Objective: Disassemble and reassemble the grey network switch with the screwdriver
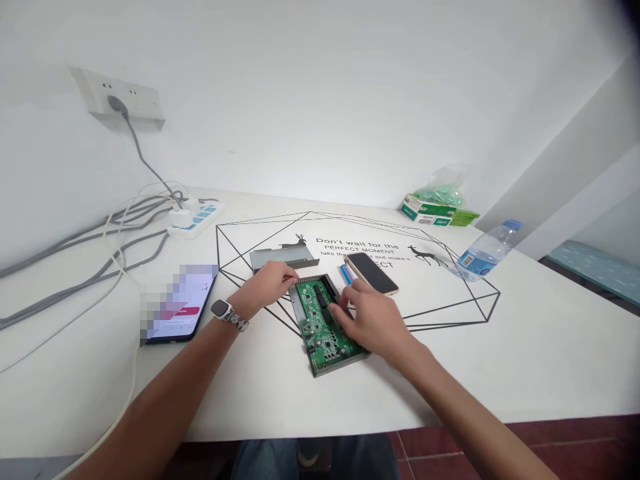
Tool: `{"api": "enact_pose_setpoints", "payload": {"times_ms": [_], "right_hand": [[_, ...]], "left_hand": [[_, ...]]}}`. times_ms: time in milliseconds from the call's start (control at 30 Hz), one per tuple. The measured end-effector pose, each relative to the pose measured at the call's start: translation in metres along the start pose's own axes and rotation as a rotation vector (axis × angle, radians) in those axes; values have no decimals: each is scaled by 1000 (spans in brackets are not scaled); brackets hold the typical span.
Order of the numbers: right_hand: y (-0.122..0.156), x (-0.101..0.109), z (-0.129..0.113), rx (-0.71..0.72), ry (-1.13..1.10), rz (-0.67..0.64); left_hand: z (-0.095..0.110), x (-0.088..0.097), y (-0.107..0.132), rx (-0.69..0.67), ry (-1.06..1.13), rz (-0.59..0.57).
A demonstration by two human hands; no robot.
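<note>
A green circuit board (327, 340) lies in a shallow metal case on the white table in front of me, with black connectors along its far and right parts. My left hand (269, 288), a watch on its wrist, pinches the board's far left corner with its fingertips together. Over the right side bends my right hand (375, 321), thumb and fingers curled onto the board's edge; part of that edge is hidden under the palm. Just beyond the left hand is a thin grey metal cover (283, 256), apart from the board.
A smartphone (373, 272) lies beyond my right hand, partly over a blue-white card (346, 273). Left of my forearm is a lit tablet-like device (193, 313). Cables run to a power strip (197, 220). At the right are a water bottle (487, 252) and green-white boxes (427, 208).
</note>
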State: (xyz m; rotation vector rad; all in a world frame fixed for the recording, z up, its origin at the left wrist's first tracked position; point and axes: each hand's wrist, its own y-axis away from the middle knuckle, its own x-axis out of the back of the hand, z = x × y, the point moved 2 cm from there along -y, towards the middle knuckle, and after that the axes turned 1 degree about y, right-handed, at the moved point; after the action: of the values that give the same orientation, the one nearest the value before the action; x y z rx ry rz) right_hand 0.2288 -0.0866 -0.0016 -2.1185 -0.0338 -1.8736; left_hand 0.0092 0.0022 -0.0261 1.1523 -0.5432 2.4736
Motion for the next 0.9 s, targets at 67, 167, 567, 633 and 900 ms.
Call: {"api": "enact_pose_setpoints", "payload": {"times_ms": [67, 167, 567, 633, 900], "right_hand": [[1, -3, -19, 81, 81, -15], [-1, -11, -32, 112, 164, -34], [2, -6, -73, 119, -42, 100], [3, -7, -83, 123, -109, 154], [-15, 18, -55, 133, -355, 420]], "left_hand": [[2, 1, 1, -2, 10, 10], [3, 3, 2, -5, 15, 21], [-1, 26, 6, 145, -61, 16], [-5, 35, 10, 257, 65, -88], [3, 58, 12, 122, 665, 136]]}}
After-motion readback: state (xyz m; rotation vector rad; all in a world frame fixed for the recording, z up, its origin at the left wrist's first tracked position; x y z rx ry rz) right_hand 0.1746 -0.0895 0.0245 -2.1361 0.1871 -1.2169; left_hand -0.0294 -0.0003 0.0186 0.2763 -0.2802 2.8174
